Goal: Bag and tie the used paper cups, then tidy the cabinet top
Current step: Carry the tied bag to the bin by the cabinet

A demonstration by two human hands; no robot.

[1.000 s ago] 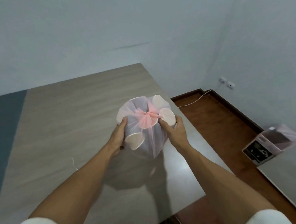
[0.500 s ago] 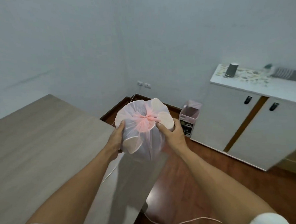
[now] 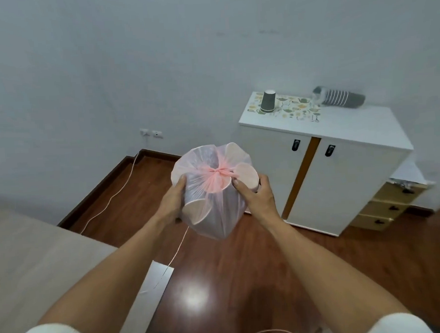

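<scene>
I hold the tied pink plastic bag of paper cups (image 3: 212, 192) in mid-air over the wood floor, left hand (image 3: 171, 204) clasping its left side, right hand (image 3: 256, 196) its right. The white cabinet (image 3: 341, 143) lies far right of the bag; the right hand is nearer. An upside-down grey cup (image 3: 268, 101) and a toppled cup stack (image 3: 339, 99) sit on top.

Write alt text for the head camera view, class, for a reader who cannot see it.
Both hands, left hand and right hand, hold a knotted pink bag of paper cups above a wooden floor. Behind stands a white cabinet topped by an upturned grey cup and a toppled cup stack.
</scene>
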